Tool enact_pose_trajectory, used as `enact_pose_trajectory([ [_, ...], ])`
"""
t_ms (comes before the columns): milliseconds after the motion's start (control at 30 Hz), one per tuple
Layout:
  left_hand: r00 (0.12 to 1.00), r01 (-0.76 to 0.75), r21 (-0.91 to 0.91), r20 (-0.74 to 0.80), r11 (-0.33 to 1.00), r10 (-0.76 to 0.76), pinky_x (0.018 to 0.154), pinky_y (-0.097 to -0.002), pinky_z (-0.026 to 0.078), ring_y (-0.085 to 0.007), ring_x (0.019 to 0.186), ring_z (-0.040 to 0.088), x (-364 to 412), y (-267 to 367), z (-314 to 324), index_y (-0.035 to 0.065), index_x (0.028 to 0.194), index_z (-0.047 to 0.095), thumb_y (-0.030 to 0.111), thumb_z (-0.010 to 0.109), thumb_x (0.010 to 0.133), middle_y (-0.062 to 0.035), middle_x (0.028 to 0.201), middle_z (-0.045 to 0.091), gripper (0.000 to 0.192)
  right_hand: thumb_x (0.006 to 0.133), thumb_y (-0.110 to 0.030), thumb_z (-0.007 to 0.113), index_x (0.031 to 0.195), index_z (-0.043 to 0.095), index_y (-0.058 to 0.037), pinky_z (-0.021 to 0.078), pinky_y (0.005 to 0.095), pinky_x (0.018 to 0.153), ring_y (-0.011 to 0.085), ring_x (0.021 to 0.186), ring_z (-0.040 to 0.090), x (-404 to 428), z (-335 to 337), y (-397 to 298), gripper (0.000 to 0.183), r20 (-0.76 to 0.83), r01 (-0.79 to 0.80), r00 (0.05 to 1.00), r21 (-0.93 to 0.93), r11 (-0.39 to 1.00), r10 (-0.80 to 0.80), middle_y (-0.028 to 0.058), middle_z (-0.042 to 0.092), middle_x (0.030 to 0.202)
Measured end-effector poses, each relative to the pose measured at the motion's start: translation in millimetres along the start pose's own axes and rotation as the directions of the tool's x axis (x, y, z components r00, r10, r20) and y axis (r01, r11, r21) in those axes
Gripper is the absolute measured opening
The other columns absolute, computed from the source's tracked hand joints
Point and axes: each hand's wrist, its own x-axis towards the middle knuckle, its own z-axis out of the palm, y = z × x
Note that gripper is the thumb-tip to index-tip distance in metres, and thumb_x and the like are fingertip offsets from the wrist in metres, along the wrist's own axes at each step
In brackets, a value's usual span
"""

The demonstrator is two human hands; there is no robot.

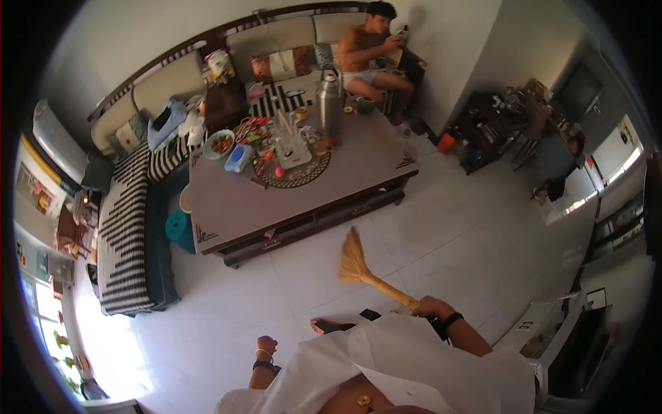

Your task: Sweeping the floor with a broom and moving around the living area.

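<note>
A short straw hand broom (pixel 370 269) is gripped at its handle by my right hand (pixel 434 308), which has a black band at the wrist. Its bristles fan out to the upper left, over the tiled floor (pixel 300 282) in front of the coffee table (pixel 289 207); whether they touch the tiles I cannot tell. Down at the lower left, my left hand (pixel 267 343) has its fingers curled in, with nothing seen in it. A yellow bracelet and a black band circle that wrist. One of my shoes (pixel 331 326) shows past the hem of my white shirt (pixel 414 357).
The coffee table bears a steel thermos flask (pixel 329 103), a bowl of fruit (pixel 219 144) and wet wipes (pixel 238 158). A person (pixel 362 57) sits on the sofa (pixel 269 39). A teal stool (pixel 179 225) stands at the table's left end. At right is a white TV cabinet (pixel 527 323).
</note>
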Motion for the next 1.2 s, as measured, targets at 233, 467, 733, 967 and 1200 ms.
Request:
enact_pose_trajectory([
  [233,0.936,-0.329,0.501,0.283,0.801,0.207,0.048,-0.0298,0.047,-0.02,0.048,0.055,32,48,70,0.0038,0.059,0.057,0.015,0.057,0.059,-0.0103,0.052,0.055,0.011,0.058,-0.025,0.066,0.051,0.05,-0.0012,0.0346,0.0279,0.038,0.0126,0.041,0.043,-49,24,108,0.03,-0.064,-0.031,0.995,0.495,0.868,0.072,0.0061,0.047,0.047],
  [467,0.836,-0.547,0.661,0.458,0.513,0.302,0.053,-0.0287,0.049,-0.0191,0.05,0.058,-13,115,134,0.0002,0.064,0.059,0.016,0.055,0.059,-0.0124,0.056,0.057,0.017,0.06,-0.027,0.067,0.05,0.049,0.0019,0.0338,0.0307,0.037,0.0165,0.038,0.043,-29,55,233,0.036,-0.11,-0.079,0.98,0.546,0.834,0.165,0.0055,0.047,0.045],
  [733,0.88,-0.452,0.768,0.468,0.454,0.083,0.059,-0.0295,0.048,-0.0214,0.057,0.058,-30,157,212,0.0039,0.068,0.06,0.024,0.055,0.06,-0.011,0.061,0.059,0.022,0.062,-0.008,0.064,0.055,0.049,-0.002,0.0247,0.0263,0.033,0.0103,0.034,0.037,-104,19,277,0.017,-0.032,-0.141,0.935,0.882,0.451,0.354,0.003,0.043,0.045],
  [967,0.678,-0.735,0.678,0.732,0.027,0.065,0.069,-0.035,0.045,-0.0268,0.077,0.055,24,196,306,0.0074,0.072,0.062,0.028,0.054,0.062,-0.0113,0.078,0.059,0.024,0.065,-0.015,0.063,0.056,0.049,-0.0025,0.0301,0.0253,0.038,0.0099,0.041,0.04,-105,24,330,0.021,-0.268,0.118,0.905,0.904,0.41,0.33,-0.0007,0.041,0.046],
  [1200,0.752,-0.657,0.713,0.642,0.245,0.15,0.051,-0.0302,0.047,-0.0193,0.047,0.056,-16,320,437,0.0009,0.061,0.056,0.019,0.06,0.06,-0.0095,0.055,0.057,0.019,0.066,-0.02,0.061,0.059,0.052,-0.0016,0.0289,0.0253,0.04,0.0098,0.043,0.038,-83,-5,373,0.022,-0.222,-0.118,0.817,0.839,0.531,0.532,-0.0004,0.042,0.047],
])
